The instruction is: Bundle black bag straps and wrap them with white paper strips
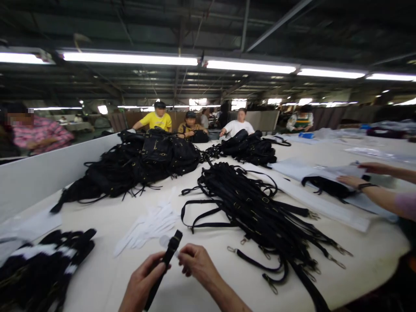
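Left hand (141,284) is closed around the lower run of a black strap (164,268), and the right hand (195,262) pinches it just beside, fingers curled in near the upper end, so the strap stands tilted up between the two, low over the near edge of the desk (107,268). It looks like flat webbing or leather: light, limp along its length, a little stiffer across its width, and not fragile. I judge it is best taken flat between thumb and fingers near an end, since a loose grip in the middle would let both ends droop. One strap is in hand. Just beyond the hands lies one small heap of white gloves (152,223); how many it holds cannot be told. To the right spreads one long pile of straps (256,208) with metal clips, too tangled to count. Farther back sit two mounds of black bags (146,162). At the right edge a co-worker's two hands (354,180) rest on pale sheets.
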A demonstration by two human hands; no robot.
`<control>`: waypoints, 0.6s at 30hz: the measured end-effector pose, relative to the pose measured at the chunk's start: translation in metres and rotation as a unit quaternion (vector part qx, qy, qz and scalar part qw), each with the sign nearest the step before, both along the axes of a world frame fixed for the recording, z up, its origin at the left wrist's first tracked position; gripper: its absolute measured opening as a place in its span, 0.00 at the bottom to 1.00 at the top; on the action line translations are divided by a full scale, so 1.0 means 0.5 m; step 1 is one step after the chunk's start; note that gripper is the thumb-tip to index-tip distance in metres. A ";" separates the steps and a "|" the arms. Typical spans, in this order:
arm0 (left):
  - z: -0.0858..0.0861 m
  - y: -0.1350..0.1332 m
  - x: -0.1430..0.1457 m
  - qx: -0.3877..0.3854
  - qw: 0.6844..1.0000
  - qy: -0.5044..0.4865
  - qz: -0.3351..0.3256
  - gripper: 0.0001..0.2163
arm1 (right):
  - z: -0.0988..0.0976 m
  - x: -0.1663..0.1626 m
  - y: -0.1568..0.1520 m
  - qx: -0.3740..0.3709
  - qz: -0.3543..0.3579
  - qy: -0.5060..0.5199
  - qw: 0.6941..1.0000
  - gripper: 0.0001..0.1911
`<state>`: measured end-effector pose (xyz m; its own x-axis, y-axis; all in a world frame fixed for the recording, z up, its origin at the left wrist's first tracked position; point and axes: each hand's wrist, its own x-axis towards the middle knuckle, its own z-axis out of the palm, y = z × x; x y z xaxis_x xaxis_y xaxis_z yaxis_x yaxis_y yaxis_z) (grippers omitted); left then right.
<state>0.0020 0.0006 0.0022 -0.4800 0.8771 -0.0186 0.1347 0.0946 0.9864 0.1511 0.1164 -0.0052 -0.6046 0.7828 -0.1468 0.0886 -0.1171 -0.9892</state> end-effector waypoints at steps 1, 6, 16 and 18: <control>0.004 0.003 0.004 0.015 0.999 -0.046 -0.011 0.31 | 0.004 -0.001 -0.005 -0.009 0.013 0.014 1.000 0.09; 0.009 0.017 0.026 0.040 0.986 -0.158 -0.026 0.52 | 0.017 0.014 -0.012 -0.029 0.072 0.052 0.996 0.09; 0.030 -0.003 0.030 -0.043 0.996 -0.065 -0.044 0.18 | 0.009 0.056 -0.028 -0.023 0.069 0.033 0.997 0.16; 0.026 -0.008 0.030 -0.044 0.998 -0.019 -0.045 0.16 | -0.001 0.062 -0.045 -0.019 0.041 0.049 0.998 0.14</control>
